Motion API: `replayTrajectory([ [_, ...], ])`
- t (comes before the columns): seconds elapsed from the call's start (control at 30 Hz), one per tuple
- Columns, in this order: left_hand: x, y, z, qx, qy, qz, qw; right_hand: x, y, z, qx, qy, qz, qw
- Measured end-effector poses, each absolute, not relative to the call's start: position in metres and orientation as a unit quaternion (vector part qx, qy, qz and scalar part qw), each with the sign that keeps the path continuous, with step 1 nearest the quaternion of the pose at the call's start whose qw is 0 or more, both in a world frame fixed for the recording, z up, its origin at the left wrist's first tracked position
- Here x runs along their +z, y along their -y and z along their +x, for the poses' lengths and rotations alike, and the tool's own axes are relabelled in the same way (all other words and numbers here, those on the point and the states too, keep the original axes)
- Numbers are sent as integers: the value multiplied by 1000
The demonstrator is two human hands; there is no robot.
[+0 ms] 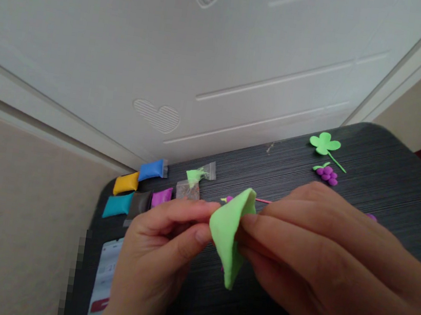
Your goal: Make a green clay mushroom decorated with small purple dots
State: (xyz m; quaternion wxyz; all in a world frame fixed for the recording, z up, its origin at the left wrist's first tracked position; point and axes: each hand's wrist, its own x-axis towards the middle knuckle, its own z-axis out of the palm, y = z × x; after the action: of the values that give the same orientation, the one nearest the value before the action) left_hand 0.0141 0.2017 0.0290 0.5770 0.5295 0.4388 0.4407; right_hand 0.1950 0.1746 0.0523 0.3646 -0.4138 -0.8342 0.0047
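Head view: left hand [155,253] and right hand [322,255] fingers pinch green clay sheet [229,232].

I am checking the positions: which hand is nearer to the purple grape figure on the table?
Right. The right hand lies just below the purple grape figure, while the left hand is far off to its left; both pinch the green clay.

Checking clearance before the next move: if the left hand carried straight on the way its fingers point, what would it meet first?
The left hand points right, pinching the green clay sheet. Straight on, it would press through that sheet into the right hand's fingertips, which pinch the other side.
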Motion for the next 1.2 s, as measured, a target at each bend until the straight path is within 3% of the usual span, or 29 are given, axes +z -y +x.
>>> replayTrajectory([
  [0.53,38,-199,21,441,-450,503,591,52,-176,195,-1,830,-416,372],
  [1.2,24,-199,18,458,-393,545,583,51,-178,196,141,782,-444,415],
])
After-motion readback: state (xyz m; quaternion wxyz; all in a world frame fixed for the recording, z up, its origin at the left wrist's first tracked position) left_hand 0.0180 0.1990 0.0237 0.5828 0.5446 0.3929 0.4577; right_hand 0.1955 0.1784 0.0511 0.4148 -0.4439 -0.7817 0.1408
